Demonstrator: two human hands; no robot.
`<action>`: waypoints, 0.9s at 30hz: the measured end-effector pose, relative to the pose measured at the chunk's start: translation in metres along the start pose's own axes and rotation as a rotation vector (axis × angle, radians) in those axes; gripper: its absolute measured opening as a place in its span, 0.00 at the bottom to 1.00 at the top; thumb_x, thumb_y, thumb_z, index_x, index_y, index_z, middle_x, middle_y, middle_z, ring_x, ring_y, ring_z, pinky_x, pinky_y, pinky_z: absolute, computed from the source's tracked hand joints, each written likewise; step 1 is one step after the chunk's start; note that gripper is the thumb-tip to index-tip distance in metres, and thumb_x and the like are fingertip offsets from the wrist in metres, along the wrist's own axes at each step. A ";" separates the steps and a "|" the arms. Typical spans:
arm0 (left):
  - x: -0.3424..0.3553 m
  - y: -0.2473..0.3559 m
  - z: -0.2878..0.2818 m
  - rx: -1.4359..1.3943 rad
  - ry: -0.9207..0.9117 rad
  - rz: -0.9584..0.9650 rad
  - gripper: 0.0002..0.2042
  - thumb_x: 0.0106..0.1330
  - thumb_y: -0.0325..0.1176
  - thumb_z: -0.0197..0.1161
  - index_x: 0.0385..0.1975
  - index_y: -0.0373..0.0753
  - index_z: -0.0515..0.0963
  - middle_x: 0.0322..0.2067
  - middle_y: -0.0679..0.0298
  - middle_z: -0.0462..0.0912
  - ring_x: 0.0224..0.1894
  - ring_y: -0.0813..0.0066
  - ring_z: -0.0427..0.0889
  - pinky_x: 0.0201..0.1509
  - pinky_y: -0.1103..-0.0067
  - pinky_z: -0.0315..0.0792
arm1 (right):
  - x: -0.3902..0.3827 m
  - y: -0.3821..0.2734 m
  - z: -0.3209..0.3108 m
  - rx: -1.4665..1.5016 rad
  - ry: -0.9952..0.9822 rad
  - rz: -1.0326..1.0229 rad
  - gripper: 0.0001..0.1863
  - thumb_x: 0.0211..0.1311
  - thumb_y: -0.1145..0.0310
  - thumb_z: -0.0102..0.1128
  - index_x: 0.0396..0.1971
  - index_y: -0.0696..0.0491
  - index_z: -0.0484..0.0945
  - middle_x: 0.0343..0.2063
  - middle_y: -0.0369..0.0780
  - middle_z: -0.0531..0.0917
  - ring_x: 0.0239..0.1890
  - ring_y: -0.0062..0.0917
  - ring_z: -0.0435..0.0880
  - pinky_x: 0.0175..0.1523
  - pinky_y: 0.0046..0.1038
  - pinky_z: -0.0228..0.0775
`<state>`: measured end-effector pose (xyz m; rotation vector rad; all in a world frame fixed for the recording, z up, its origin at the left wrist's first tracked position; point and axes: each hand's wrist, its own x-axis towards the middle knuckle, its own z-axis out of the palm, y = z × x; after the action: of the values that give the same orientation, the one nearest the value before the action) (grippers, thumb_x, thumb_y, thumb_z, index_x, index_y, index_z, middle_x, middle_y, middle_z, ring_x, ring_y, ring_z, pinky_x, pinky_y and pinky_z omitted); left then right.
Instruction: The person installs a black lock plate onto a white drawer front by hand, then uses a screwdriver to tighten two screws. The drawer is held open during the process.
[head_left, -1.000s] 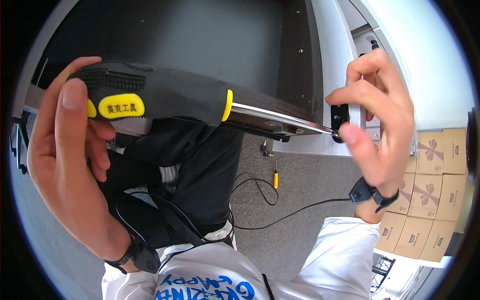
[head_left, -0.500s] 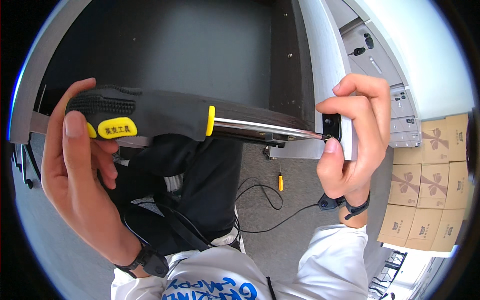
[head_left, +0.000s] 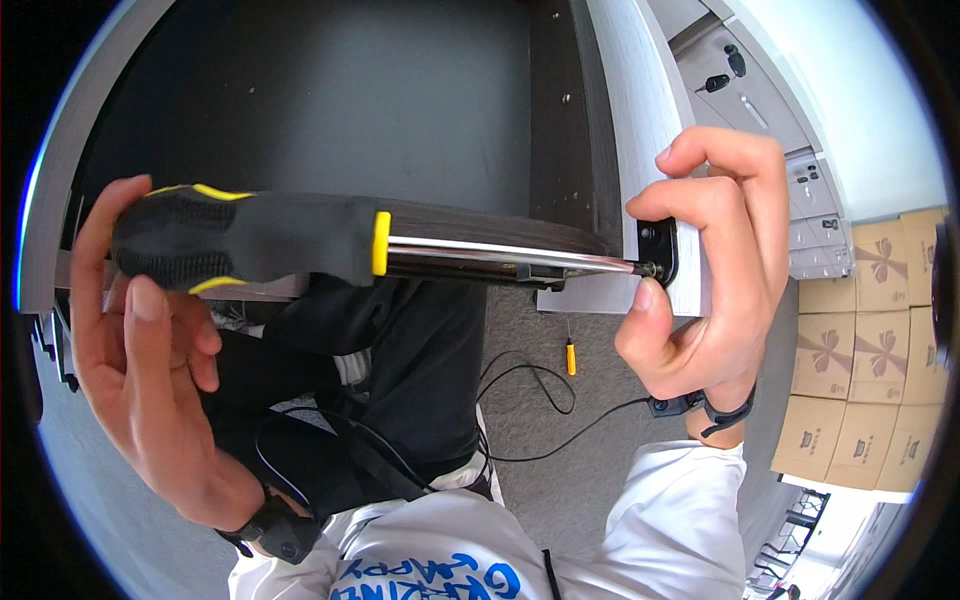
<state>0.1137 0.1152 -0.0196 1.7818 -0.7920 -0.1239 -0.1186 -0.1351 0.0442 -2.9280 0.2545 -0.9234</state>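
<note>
A large black and yellow screwdriver [head_left: 270, 238] lies level across the view, its metal shaft pointing right. My left hand [head_left: 155, 400] grips the rear of its handle, with the thumb below and the fingers around the end. The tip meets a small screw [head_left: 653, 270] at a black bracket [head_left: 657, 238] on the edge of a pale wood-grain panel [head_left: 600, 298]. My right hand [head_left: 725, 270] closes around that bracket, forefinger at its upper end and thumb just below the screw. Part of the bracket is hidden behind the right fingers.
A dark cabinet interior [head_left: 390, 100] opens ahead. On the grey floor lie a small yellow screwdriver [head_left: 571, 358] and a black cable [head_left: 540, 455]. Cardboard boxes [head_left: 825, 360] are stacked at the right, near grey drawers with keys [head_left: 735, 85]. My black-trousered legs [head_left: 420, 350] are below.
The screwdriver handle has turned about its axis, its yellow patch rolling out of sight. My left hand and the handle have shifted slightly left; the right hand stays at the bracket.
</note>
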 end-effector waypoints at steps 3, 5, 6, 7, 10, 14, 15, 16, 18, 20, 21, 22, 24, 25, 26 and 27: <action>0.000 0.000 -0.004 -0.027 -0.062 0.101 0.25 0.79 0.51 0.51 0.72 0.50 0.65 0.47 0.62 0.85 0.26 0.88 0.80 0.32 0.95 0.74 | 0.000 0.001 -0.003 0.004 -0.017 0.003 0.19 0.47 0.58 0.60 0.33 0.58 0.77 0.43 0.47 0.73 0.41 0.35 0.75 0.48 0.35 0.69; 0.001 0.004 -0.002 -0.094 -0.067 0.130 0.25 0.79 0.52 0.49 0.72 0.51 0.64 0.53 0.59 0.84 0.27 0.88 0.81 0.33 0.94 0.75 | 0.000 0.002 -0.003 0.011 -0.019 -0.006 0.18 0.48 0.58 0.60 0.33 0.59 0.77 0.43 0.47 0.73 0.41 0.35 0.75 0.48 0.34 0.69; 0.002 0.006 0.000 -0.143 -0.078 0.144 0.26 0.79 0.52 0.48 0.72 0.51 0.64 0.56 0.58 0.83 0.27 0.88 0.81 0.33 0.94 0.75 | 0.000 0.002 -0.003 0.013 -0.019 -0.010 0.18 0.48 0.59 0.60 0.33 0.59 0.77 0.43 0.47 0.73 0.41 0.35 0.75 0.48 0.34 0.69; 0.003 0.011 0.001 -0.226 -0.103 0.155 0.26 0.79 0.54 0.47 0.72 0.51 0.64 0.57 0.57 0.83 0.27 0.88 0.81 0.32 0.94 0.75 | 0.000 0.002 -0.002 0.015 -0.015 -0.013 0.18 0.48 0.59 0.60 0.34 0.59 0.77 0.43 0.47 0.73 0.41 0.35 0.75 0.48 0.34 0.69; 0.007 0.023 0.008 -0.285 -0.141 0.067 0.28 0.80 0.58 0.41 0.70 0.51 0.66 0.55 0.57 0.84 0.27 0.87 0.81 0.31 0.92 0.74 | -0.001 0.003 -0.004 0.007 -0.021 -0.019 0.18 0.49 0.59 0.60 0.34 0.59 0.77 0.43 0.47 0.73 0.41 0.35 0.75 0.48 0.34 0.69; 0.011 0.031 0.022 0.218 0.085 0.017 0.30 0.79 0.63 0.36 0.65 0.49 0.73 0.49 0.59 0.85 0.28 0.84 0.81 0.31 0.88 0.74 | -0.002 0.002 -0.002 0.022 -0.018 -0.015 0.18 0.50 0.59 0.60 0.34 0.59 0.77 0.43 0.48 0.73 0.41 0.35 0.75 0.49 0.34 0.69; 0.012 0.031 0.026 0.338 0.169 0.033 0.31 0.79 0.63 0.35 0.62 0.48 0.76 0.47 0.60 0.85 0.29 0.84 0.81 0.32 0.88 0.74 | -0.002 0.002 -0.002 0.030 -0.014 -0.015 0.18 0.50 0.60 0.60 0.34 0.59 0.77 0.43 0.48 0.73 0.42 0.35 0.75 0.49 0.34 0.69; 0.014 0.030 0.027 0.371 0.212 0.075 0.31 0.79 0.63 0.36 0.62 0.48 0.76 0.49 0.60 0.85 0.29 0.84 0.80 0.33 0.89 0.74 | -0.002 0.002 -0.002 0.032 -0.012 -0.013 0.18 0.50 0.60 0.60 0.34 0.59 0.77 0.43 0.48 0.73 0.42 0.35 0.75 0.49 0.34 0.69; 0.016 0.029 0.025 0.421 0.297 0.156 0.29 0.79 0.61 0.38 0.63 0.49 0.77 0.52 0.61 0.83 0.30 0.84 0.80 0.35 0.90 0.74 | -0.002 0.001 -0.002 0.035 -0.013 -0.014 0.18 0.49 0.60 0.60 0.34 0.59 0.77 0.43 0.48 0.73 0.42 0.36 0.75 0.49 0.34 0.69; 0.016 0.027 0.019 0.382 0.235 0.161 0.27 0.80 0.59 0.42 0.64 0.49 0.76 0.56 0.61 0.82 0.33 0.84 0.82 0.38 0.91 0.75 | -0.002 0.002 -0.002 0.038 -0.016 -0.022 0.18 0.49 0.60 0.61 0.34 0.59 0.77 0.43 0.48 0.73 0.42 0.36 0.75 0.49 0.34 0.69; 0.015 0.026 0.015 0.364 0.188 0.154 0.26 0.80 0.57 0.44 0.65 0.49 0.76 0.58 0.61 0.81 0.35 0.84 0.83 0.40 0.92 0.76 | -0.001 0.002 -0.002 0.040 -0.016 -0.026 0.18 0.48 0.60 0.61 0.34 0.59 0.77 0.43 0.48 0.73 0.42 0.36 0.75 0.49 0.34 0.69; 0.015 0.025 0.011 0.283 0.135 0.149 0.25 0.79 0.55 0.47 0.66 0.49 0.75 0.59 0.61 0.80 0.36 0.84 0.83 0.41 0.92 0.76 | -0.002 0.002 -0.002 0.043 -0.014 -0.026 0.18 0.47 0.60 0.61 0.34 0.59 0.77 0.43 0.48 0.73 0.42 0.36 0.75 0.49 0.34 0.69; 0.014 0.022 0.006 0.160 0.016 0.157 0.24 0.79 0.51 0.50 0.69 0.48 0.73 0.61 0.61 0.79 0.35 0.84 0.83 0.42 0.94 0.76 | -0.002 0.003 -0.003 0.043 -0.014 -0.017 0.18 0.46 0.61 0.61 0.34 0.59 0.77 0.43 0.48 0.73 0.43 0.37 0.75 0.50 0.34 0.69; 0.014 0.020 0.005 0.108 -0.019 0.203 0.24 0.79 0.49 0.51 0.70 0.48 0.72 0.62 0.61 0.78 0.34 0.85 0.83 0.41 0.95 0.75 | -0.002 0.003 -0.003 0.042 -0.015 -0.014 0.18 0.46 0.61 0.61 0.34 0.59 0.77 0.43 0.47 0.73 0.43 0.37 0.75 0.50 0.34 0.69; 0.015 0.019 0.004 0.055 -0.082 0.194 0.24 0.79 0.47 0.52 0.71 0.47 0.71 0.62 0.61 0.78 0.33 0.86 0.82 0.40 0.96 0.75 | -0.002 0.002 -0.003 0.042 -0.014 -0.011 0.18 0.45 0.61 0.61 0.34 0.59 0.77 0.43 0.47 0.73 0.43 0.37 0.75 0.50 0.34 0.69; 0.015 0.017 0.006 0.023 -0.067 0.229 0.24 0.79 0.49 0.51 0.70 0.47 0.71 0.63 0.61 0.78 0.31 0.87 0.81 0.39 0.96 0.74 | -0.003 0.002 -0.002 0.042 -0.012 -0.008 0.18 0.45 0.61 0.61 0.34 0.58 0.77 0.43 0.47 0.73 0.43 0.37 0.75 0.51 0.34 0.69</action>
<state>0.1156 0.0995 -0.0026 1.7026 -1.0430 -0.0235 -0.1222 -0.1366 0.0444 -2.8979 0.2205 -0.9002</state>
